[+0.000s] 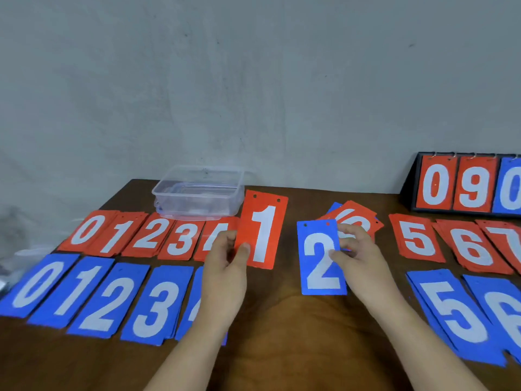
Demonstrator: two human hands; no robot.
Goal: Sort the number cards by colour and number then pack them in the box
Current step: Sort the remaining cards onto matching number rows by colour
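- The left hand (225,266) has its grip pinching the red 1 card (263,230) upright (long axis pointing away); the red 1 pile (118,235) lies leftward, far row.
- The right hand (358,255) has its grip pinching the blue 2 card (318,258) mid-table (282,334).

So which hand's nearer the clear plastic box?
Left. The left hand holds the red 1 card just in front of the box; the right hand holds the blue 2 card farther right.

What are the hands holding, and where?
Left hand pinches red 1 card by its lower left edge; right hand, blue 2 card by its right edge.
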